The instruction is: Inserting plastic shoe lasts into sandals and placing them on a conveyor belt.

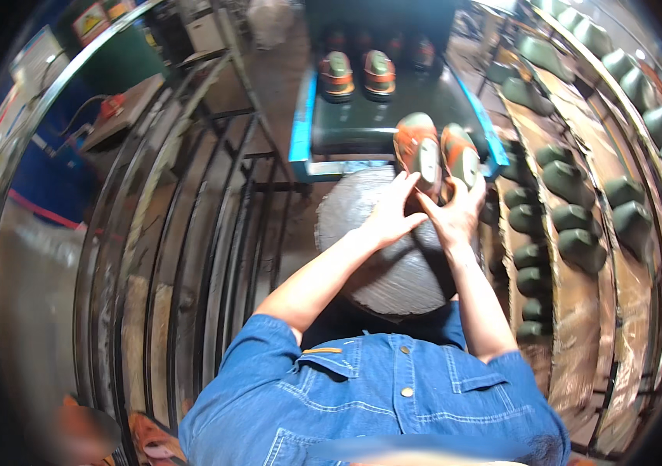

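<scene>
My left hand (390,208) is closed on the heel end of an orange and green shoe (416,140), its thumb stretched toward my other hand. Beside it, my right hand (459,214) holds the heel end of a matching shoe (459,149). Both toes point away from me, over the near edge of a dark green belt with a blue frame (302,128). Pale oval patches show inside the shoes. Two similar shoes, a left one (336,75) and a right one (379,74), stand farther along the belt. My fingertips are partly hidden behind the heels.
Below my hands stands a round grey-topped stool or block (393,268). On the right, a slanted rack (571,342) carries several dark green shoe lasts (579,248). Metal rails of another rack (214,194) run along the left. An orange shoe (152,436) lies at the lower left.
</scene>
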